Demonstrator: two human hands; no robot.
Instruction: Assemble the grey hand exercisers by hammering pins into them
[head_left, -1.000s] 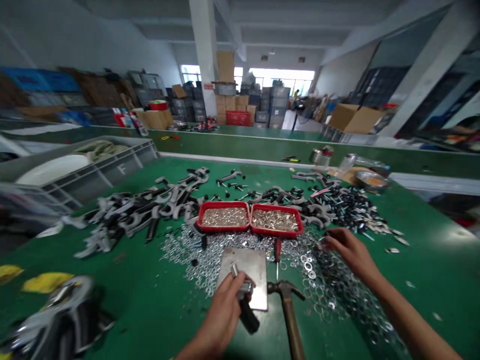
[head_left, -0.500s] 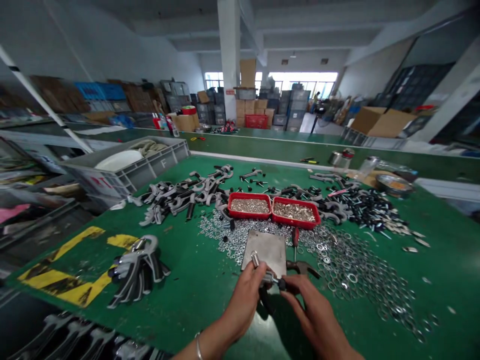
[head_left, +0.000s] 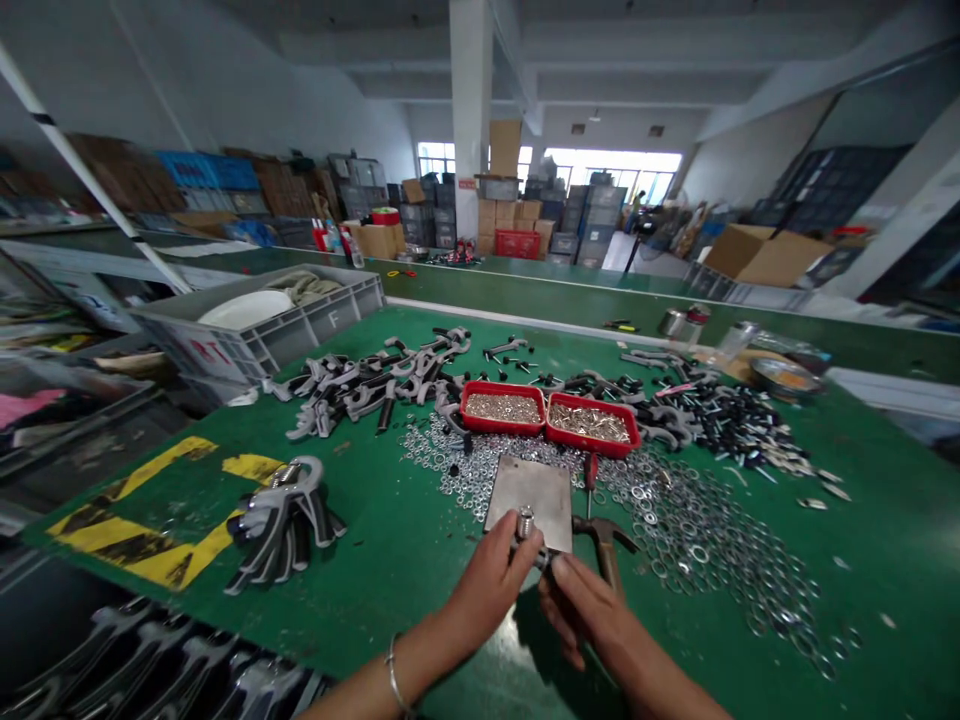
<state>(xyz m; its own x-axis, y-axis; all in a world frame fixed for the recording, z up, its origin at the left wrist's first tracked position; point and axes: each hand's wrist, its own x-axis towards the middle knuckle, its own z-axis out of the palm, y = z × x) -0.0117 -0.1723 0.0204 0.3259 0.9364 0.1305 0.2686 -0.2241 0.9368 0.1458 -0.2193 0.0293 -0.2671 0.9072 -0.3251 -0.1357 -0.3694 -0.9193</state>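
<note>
My left hand [head_left: 491, 572] is closed around a grey metal clamp piece, whose ribbed silver bolt [head_left: 526, 521] stands up between thumb and fingers. Most of the clamp piece is hidden by the hand. At its right side my right hand [head_left: 589, 607] has its fingertips pinched where a black-knobbed screw enters the piece; the knob is mostly covered. Both hands are over the near edge of a square metal plate [head_left: 531, 488]. A hammer [head_left: 606, 545] lies beside the right hand, with a red-handled screwdriver [head_left: 591, 470] behind it.
Two red trays [head_left: 504, 408] of small metal parts stand behind the plate, amid scattered washers [head_left: 697, 545]. Loose grey clamp parts [head_left: 367, 385] and black-headed screws [head_left: 739, 420] lie farther back. Assembled pieces [head_left: 289, 520] are piled at left, near a grey crate [head_left: 300, 330].
The ribbed bolt has turned from leaning to nearly upright. My right fingers have curled in closer to the piece, and the black knob has become covered. The view has shifted slightly.
</note>
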